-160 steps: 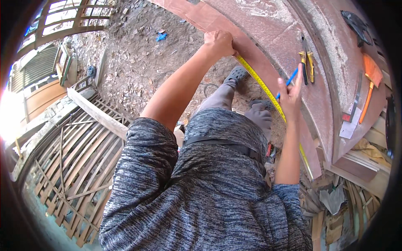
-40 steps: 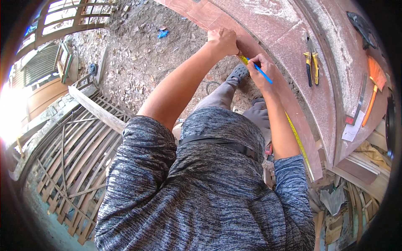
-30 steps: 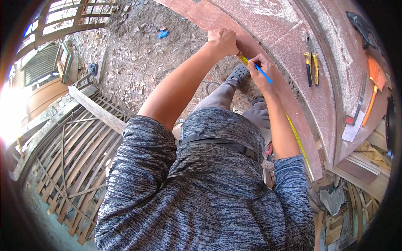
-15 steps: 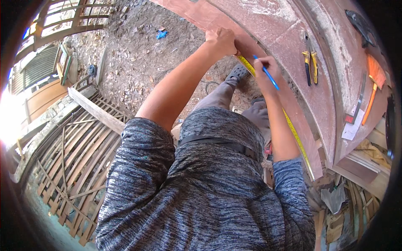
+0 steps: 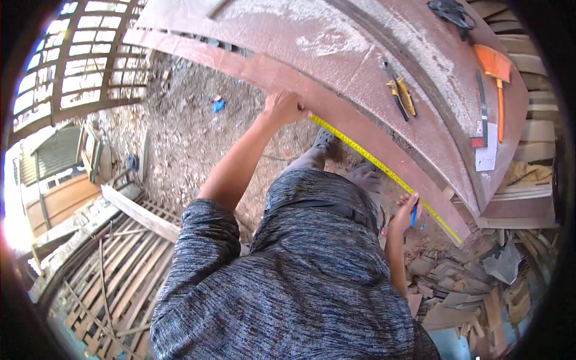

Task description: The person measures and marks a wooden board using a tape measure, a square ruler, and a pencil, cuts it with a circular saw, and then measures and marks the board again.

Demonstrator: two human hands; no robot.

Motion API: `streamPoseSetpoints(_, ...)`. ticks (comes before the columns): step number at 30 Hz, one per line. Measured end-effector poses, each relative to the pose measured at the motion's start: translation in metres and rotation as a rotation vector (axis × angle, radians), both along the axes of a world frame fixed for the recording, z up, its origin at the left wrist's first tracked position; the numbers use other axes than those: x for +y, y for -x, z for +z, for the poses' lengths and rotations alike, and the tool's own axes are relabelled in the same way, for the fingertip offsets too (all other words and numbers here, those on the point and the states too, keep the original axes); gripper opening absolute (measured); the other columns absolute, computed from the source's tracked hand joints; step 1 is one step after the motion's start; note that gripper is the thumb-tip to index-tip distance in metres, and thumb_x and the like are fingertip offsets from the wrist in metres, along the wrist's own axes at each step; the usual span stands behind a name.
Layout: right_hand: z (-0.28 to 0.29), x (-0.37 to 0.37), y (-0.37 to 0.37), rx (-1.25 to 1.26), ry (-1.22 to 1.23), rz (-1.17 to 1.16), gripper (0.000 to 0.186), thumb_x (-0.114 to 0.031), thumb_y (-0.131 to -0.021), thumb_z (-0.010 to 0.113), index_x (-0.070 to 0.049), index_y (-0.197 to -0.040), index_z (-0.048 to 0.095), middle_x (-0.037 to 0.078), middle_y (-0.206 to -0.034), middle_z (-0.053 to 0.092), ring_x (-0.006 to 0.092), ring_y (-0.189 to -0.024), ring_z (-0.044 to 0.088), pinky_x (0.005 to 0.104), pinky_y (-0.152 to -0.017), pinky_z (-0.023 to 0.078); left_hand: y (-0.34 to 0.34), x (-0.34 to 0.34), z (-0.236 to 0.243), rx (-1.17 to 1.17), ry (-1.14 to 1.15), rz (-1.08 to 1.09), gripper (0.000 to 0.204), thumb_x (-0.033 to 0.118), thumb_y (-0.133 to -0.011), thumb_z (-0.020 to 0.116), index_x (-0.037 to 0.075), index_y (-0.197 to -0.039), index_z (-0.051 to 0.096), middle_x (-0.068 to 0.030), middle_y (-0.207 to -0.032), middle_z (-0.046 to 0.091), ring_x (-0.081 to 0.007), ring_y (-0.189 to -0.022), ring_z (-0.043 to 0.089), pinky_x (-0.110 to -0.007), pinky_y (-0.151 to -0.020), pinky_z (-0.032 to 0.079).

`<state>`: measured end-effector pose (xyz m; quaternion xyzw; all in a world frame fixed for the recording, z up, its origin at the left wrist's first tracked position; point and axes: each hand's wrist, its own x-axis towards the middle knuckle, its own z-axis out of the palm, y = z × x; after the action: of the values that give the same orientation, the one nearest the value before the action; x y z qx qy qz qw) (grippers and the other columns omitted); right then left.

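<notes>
Gripping a blue pencil [image 5: 414,215], the right hand [image 5: 400,216] sits at the near edge of a board [image 5: 354,127], along which a yellow tape measure [image 5: 372,160] runs to the left hand [image 5: 282,108], clasping that edge, with pliers [image 5: 394,90] beyond on the bench [image 5: 354,75].

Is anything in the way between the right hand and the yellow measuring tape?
Nothing I can see: the right hand is right at the near edge of the yellow measuring tape. The pliers lie beyond it.
</notes>
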<state>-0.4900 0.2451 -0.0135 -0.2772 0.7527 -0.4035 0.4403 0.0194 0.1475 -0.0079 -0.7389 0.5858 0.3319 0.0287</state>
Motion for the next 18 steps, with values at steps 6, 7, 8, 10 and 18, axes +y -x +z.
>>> streamPoseSetpoints(6, -0.012, 0.012, 0.004, 0.028, 0.156, -0.57, 0.04, -0.032, -0.103, 0.071, -0.004, -0.122, 0.05, 0.008, -0.1, 0.062, 0.0165, -0.087, 0.063, 0.0329, -0.076, 0.055, 0.001, 0.018, 0.024, 0.213, -0.174, -0.08, 0.046, 0.06, -0.079, 0.082, 0.016, -0.092, 0.084, -0.0129, -0.084, 0.077, -0.0313, -0.081, 0.075, -0.045, -0.076, 0.056)
streamPoseSetpoints(7, -0.021, 0.017, 0.011, 0.041, 0.177, -0.606, 0.04, -0.032, -0.103, 0.071, -0.004, -0.122, 0.05, 0.008, -0.1, 0.062, 0.0165, -0.087, 0.063, 0.0329, -0.076, 0.055, 0.004, 0.016, 0.02, 0.227, -0.204, -0.129, 0.047, 0.059, -0.084, 0.079, 0.013, -0.093, 0.084, -0.0111, -0.084, 0.077, -0.0282, -0.078, 0.073, -0.043, -0.075, 0.056)
streamPoseSetpoints(8, -0.032, 0.028, 0.025, 0.047, 0.283, -0.596, 0.036, -0.028, -0.104, 0.069, -0.005, -0.123, 0.05, 0.007, -0.103, 0.061, 0.0168, -0.087, 0.061, 0.0328, -0.075, 0.054, 0.012, 0.009, 0.013, 0.255, -0.235, -0.198, 0.048, 0.057, -0.088, 0.077, 0.01, -0.094, 0.083, -0.0093, -0.085, 0.078, -0.0251, -0.075, 0.071, -0.041, -0.074, 0.056)
streamPoseSetpoints(10, -0.031, 0.037, 0.047, 0.209, 0.396, -0.466, 0.031, -0.021, -0.104, 0.067, -0.006, -0.124, 0.049, 0.006, -0.107, 0.06, 0.017, -0.089, 0.059, 0.0323, -0.076, 0.053, 0.013, 0.009, 0.014, 0.321, -0.259, -0.23, 0.047, 0.054, -0.091, 0.077, 0.007, -0.091, 0.082, -0.0073, -0.081, 0.076, -0.0194, -0.072, 0.068, -0.039, -0.068, 0.054)
streamPoseSetpoints(18, -0.026, 0.004, 0.067, 0.277, 0.502, -0.785, 0.008, -0.007, -0.103, 0.064, -0.008, -0.105, 0.056, 0.0, -0.09, 0.055, 0.0136, -0.082, 0.059, 0.0286, -0.069, 0.051, -0.034, -0.005, 0.013, 0.353, -0.286, -0.206, 0.038, 0.038, -0.091, 0.081, 0.002, -0.082, 0.075, -0.0008, -0.067, 0.062, -0.0089, -0.063, 0.054, -0.033, -0.058, 0.043)
